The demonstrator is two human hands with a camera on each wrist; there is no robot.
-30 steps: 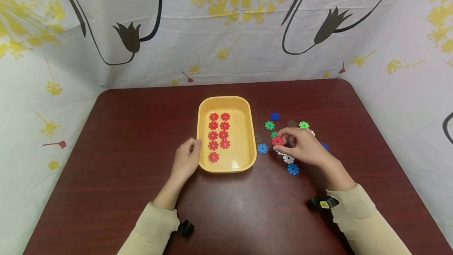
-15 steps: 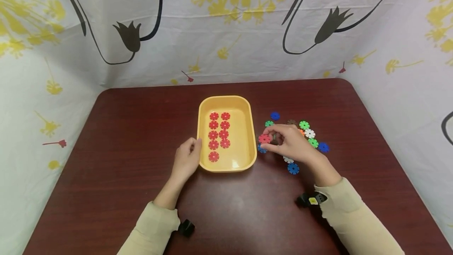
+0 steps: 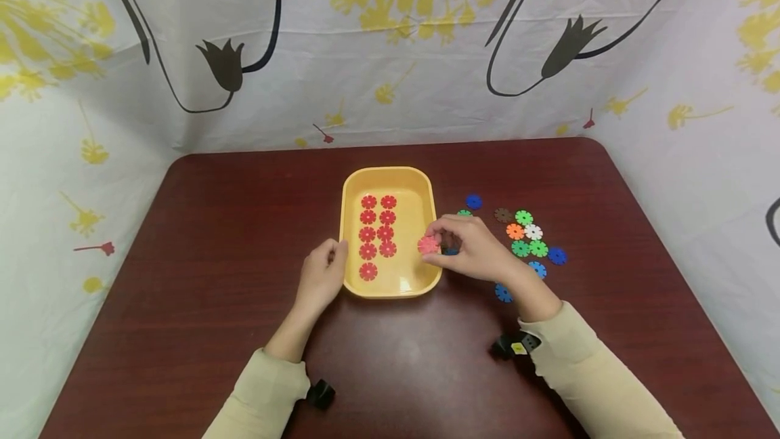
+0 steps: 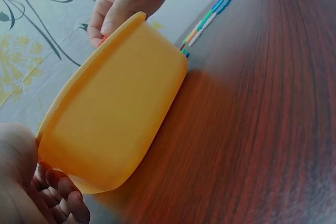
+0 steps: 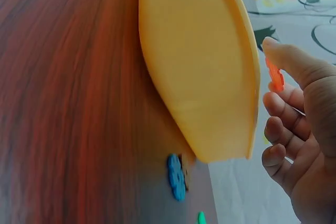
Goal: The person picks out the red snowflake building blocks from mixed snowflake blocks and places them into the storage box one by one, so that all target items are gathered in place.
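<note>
A yellow tray (image 3: 430,198) sits mid-table with several red snowflake discs (image 3: 377,233) laid in two columns inside. My right hand (image 3: 469,249) pinches one more red disc (image 3: 428,244) between thumb and fingers, just above the tray's right rim; in the right wrist view this red disc (image 5: 274,76) shows beside the tray wall (image 5: 194,61). My left hand (image 3: 321,275) rests against the tray's left front corner, its fingers (image 4: 58,198) loosely curled by the tray's wall (image 4: 113,114).
Loose discs in blue, green, orange, white and brown lie scattered right of the tray (image 3: 527,239). A blue disc (image 3: 503,292) lies near my right wrist. Patterned cloth walls (image 3: 390,53) enclose the dark red table (image 3: 213,222) on three sides.
My right hand has carried the red disc leftward from the scattered pile to the tray's right rim. The left hand has stayed at the tray's corner.
</note>
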